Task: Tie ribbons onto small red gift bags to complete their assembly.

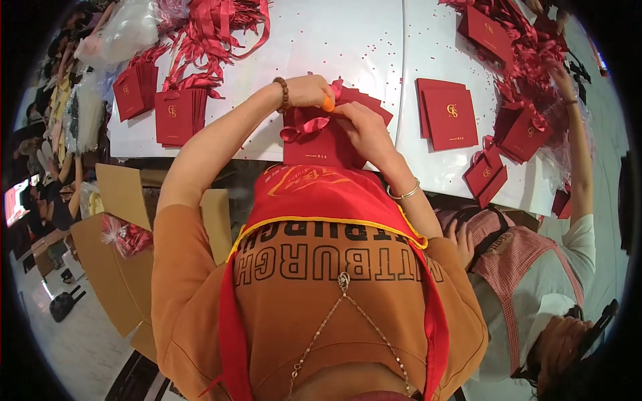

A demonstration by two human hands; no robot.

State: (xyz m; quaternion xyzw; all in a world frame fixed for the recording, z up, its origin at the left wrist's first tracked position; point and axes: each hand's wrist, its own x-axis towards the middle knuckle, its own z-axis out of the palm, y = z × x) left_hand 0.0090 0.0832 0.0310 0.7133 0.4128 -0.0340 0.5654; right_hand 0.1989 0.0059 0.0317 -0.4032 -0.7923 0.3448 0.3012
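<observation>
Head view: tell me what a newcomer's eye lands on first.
At centre, the left hand and right hand work a red ribbon on a red paper bag at the white table's near edge. Flat red bags lie to the right, and a heap of ribbons sits at upper left. A co-worker stands at right, reaching into another red pile.

Two hands of the wearer are seen, the left hand [309,91] and the right hand [364,127]. One red paper bag [317,144] is held between them. Two wrist bracelets are counted, one beaded bracelet [283,94] and one metal bangle [404,194]. One cardboard box [110,267] is seen. One co-worker [535,281] is present.
</observation>
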